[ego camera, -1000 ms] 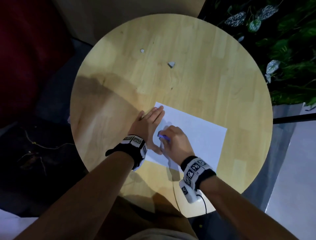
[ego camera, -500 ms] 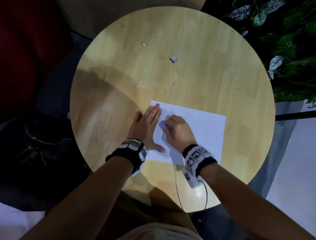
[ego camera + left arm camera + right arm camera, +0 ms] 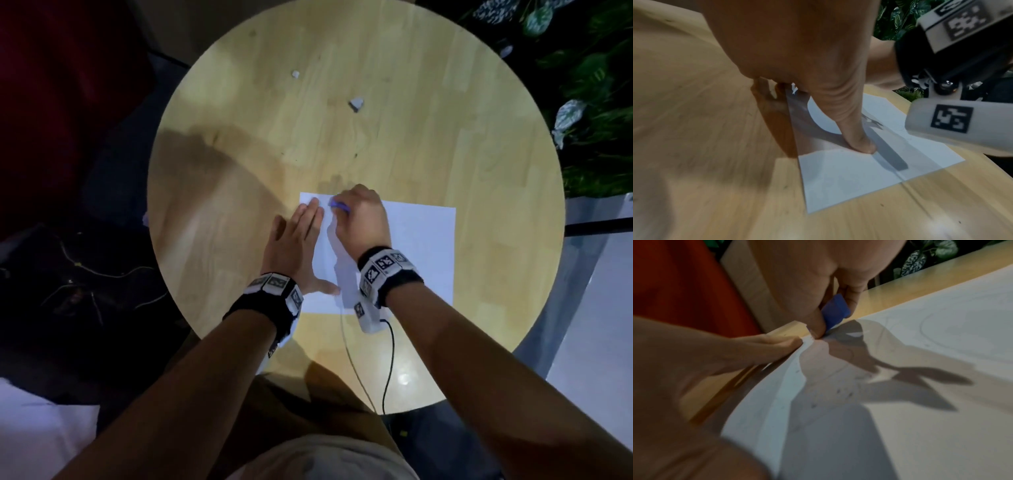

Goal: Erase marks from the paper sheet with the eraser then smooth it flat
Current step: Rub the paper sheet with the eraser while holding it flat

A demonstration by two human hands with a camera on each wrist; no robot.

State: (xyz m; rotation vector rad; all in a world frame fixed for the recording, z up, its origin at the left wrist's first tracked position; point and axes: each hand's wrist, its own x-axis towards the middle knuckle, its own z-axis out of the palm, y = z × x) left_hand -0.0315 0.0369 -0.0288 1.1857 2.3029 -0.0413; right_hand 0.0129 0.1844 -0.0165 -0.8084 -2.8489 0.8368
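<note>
White rectangular paper sheet (image 3: 418, 246) lies flat on the round light-wood table (image 3: 445, 120), near its front edge. L hand (image 3: 294, 246) is spread flat w/ straight fingers along the sheet's left edge, thumb out, prob. to pin it vs. sliding. R hand (image 3: 361, 219) pinches a small blue block eraser (image 3: 835, 311) btwn thumb & fingertips, tip down at the far-left corner, where faint pencil lines seem to run, tho blur makes that unsure. Smoothing not yet begun.
</note>
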